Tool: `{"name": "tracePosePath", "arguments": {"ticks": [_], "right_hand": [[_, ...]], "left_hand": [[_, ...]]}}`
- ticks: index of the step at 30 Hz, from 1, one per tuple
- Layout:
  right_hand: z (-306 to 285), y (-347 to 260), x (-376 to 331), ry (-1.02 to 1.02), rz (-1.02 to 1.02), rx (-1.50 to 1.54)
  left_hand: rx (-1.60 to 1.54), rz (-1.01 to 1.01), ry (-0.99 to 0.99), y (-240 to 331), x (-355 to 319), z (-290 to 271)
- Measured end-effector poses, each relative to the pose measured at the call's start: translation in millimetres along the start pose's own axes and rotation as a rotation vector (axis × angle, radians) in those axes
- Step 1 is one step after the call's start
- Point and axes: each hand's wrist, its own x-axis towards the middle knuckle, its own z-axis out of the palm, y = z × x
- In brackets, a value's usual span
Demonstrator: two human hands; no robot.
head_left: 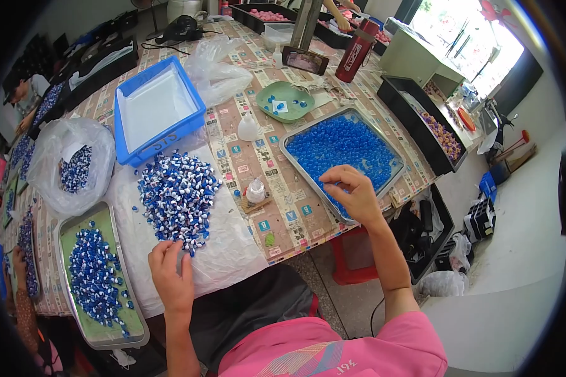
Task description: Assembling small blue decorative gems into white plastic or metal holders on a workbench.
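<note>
My left hand (172, 278) rests at the near edge of a loose pile of blue-and-white beads (177, 196) on a white sheet (223, 261). Its thumb stands apart from the fingers, and the fingertips touch the lowest beads. My right hand (353, 193) is over the near side of a metal tray (393, 183) spread with clear blue beads (346, 143). The fingers there are bent toward the thumb in a pinch. Whatever sits between those fingertips is too small to make out.
Left of the pile lie a metal tray (143, 330) of blue-and-white beads and a plastic bag (38, 168). A blue bin (121, 135), small white bottle (248, 127), glass jar (255, 190), green dish (305, 108), phone (305, 61) and red flask (357, 51) stand farther back. Other people work nearby.
</note>
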Motion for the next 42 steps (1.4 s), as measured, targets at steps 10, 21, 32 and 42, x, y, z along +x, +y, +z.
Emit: {"name": "tracePosePath", "arguments": {"ticks": [10, 21, 32, 42], "right_hand": [[53, -38, -13, -0.086, 0.117, 0.194], [79, -66, -14, -0.153, 0.136, 0.259], [84, -70, -7, -0.214, -0.047, 0.103], [82, -64, -7, -0.249, -0.102, 0.108]], "left_hand": [[-0.021, 0.014, 0.059, -20, 6, 2], [0.023, 0.057, 0.035, -32, 7, -11], [-0.040, 0.124, 0.068, -20, 3, -10], [-0.072, 0.103, -0.002, -11, -7, 1]]}}
